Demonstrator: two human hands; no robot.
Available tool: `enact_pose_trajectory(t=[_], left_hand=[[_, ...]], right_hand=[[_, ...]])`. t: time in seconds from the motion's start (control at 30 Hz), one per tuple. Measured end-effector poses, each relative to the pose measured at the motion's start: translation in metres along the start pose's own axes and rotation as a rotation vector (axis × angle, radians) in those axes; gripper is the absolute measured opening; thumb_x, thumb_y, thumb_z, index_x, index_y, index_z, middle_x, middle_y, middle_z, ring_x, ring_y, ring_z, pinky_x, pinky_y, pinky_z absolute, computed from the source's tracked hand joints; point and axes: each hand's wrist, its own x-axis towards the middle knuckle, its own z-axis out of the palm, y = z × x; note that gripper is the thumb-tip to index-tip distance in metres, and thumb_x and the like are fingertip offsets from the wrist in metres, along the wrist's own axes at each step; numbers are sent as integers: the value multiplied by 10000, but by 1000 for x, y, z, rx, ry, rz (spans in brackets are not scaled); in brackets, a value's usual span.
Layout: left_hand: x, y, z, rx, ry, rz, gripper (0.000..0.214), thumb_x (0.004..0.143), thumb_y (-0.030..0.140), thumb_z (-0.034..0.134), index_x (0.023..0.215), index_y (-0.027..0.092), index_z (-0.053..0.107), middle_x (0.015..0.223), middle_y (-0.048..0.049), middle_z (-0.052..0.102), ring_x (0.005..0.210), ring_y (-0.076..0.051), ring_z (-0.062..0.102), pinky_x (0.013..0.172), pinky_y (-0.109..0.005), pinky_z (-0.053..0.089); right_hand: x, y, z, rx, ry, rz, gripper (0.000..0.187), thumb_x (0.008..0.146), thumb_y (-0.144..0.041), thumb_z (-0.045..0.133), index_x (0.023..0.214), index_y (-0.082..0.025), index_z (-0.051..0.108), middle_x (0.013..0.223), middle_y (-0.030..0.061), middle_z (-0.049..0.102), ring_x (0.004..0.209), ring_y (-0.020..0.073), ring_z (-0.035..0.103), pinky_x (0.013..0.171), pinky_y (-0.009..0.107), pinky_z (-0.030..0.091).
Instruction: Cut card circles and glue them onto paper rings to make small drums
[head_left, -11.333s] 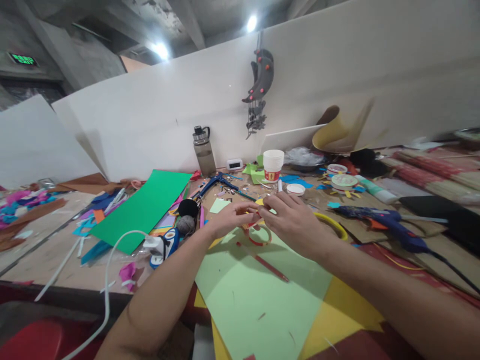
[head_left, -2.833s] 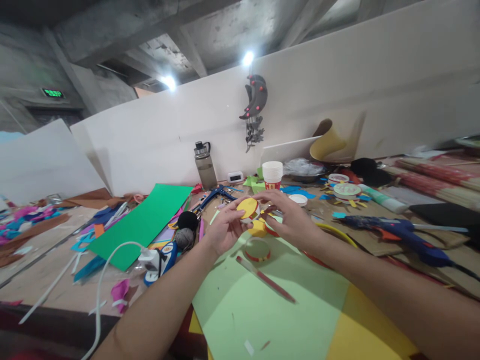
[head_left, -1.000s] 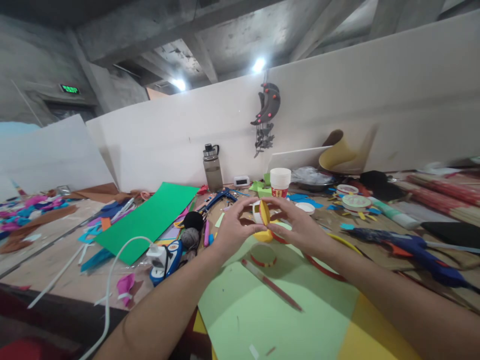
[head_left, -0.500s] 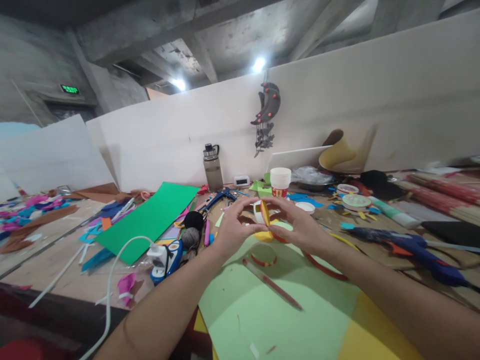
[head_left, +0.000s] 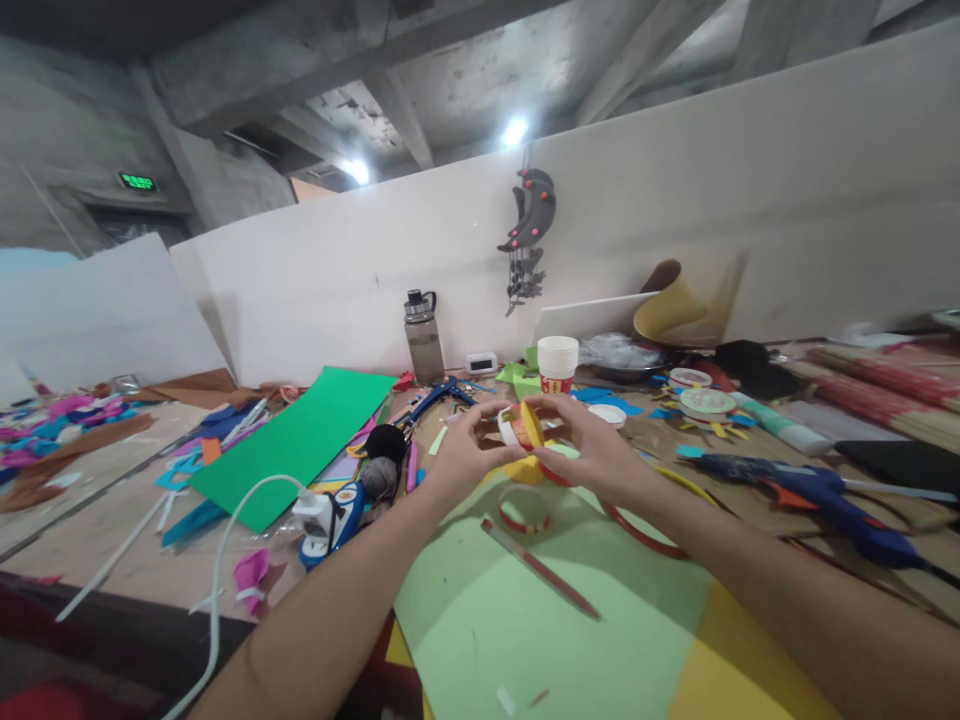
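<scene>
Between my two hands, above the light green sheet, is a short cut piece of paper cup, white with red and yellow print. A yellow piece, seen nearly edge-on, sits against its right side. My left hand curls its fingers and thumb around the cup piece from the left. From the right, my right hand pinches the yellow piece and the cup's edge. Below them on the sheet lie a cut paper cup ring and a reddish-brown pencil.
Stacked paper cups stand beyond my hands, near a water bottle. A blue glue gun lies at right. Left are a green sheet, yarn balls and a power strip with a white cable.
The cup piece has turned between my hands, so more of its printed side shows. Both hands stay around it, and the view has shifted slightly.
</scene>
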Motion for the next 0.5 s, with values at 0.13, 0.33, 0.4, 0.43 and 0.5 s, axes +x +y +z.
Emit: enact_pose_trajectory(t=[0.13, 0.33, 0.4, 0.43, 0.5], left_hand=[[3, -8, -9, 19, 57, -106, 560, 640, 267, 824, 1133, 168, 577, 1070, -87, 659, 940, -179, 635, 809, -305, 515], [7, -11, -27, 299, -175, -250, 427, 701, 279, 744, 1106, 175, 659, 974, -66, 683, 868, -182, 623, 813, -335, 492], [8, -3, -34, 458, -196, -194, 425, 668, 269, 758, 1083, 207, 693, 1083, -72, 689, 973, -226, 615, 897, -374, 469], [8, 2, -36, 543, -186, -160, 433, 648, 267, 772, 1073, 227, 705, 1125, -71, 687, 1053, -253, 596, 953, -396, 443], [9, 12, -39, 705, -164, -160, 449, 612, 277, 801, 1053, 238, 721, 1139, -82, 691, 1110, -297, 583, 1008, -434, 406]], right_hand=[[4, 6, -5, 222, 54, 190, 425, 820, -382, 617, 1211, -218, 591, 1180, 89, 664, 1048, 239, 642, 888, 407, 560], [6, 8, -7, 382, 74, 358, 321, 823, -440, 628, 1042, -227, 725, 1154, 65, 687, 1031, 229, 646, 855, 378, 582], [7, 7, -7, 356, 42, 375, 326, 811, -456, 651, 1022, -222, 734, 1130, 68, 696, 993, 219, 656, 838, 363, 586], [8, 6, -7, 337, 33, 380, 336, 800, -462, 666, 1019, -217, 736, 1118, 72, 701, 964, 214, 662, 823, 357, 587], [9, 5, -8, 282, 21, 394, 368, 779, -461, 695, 1039, -204, 732, 1085, 78, 714, 880, 203, 673, 784, 353, 586]])
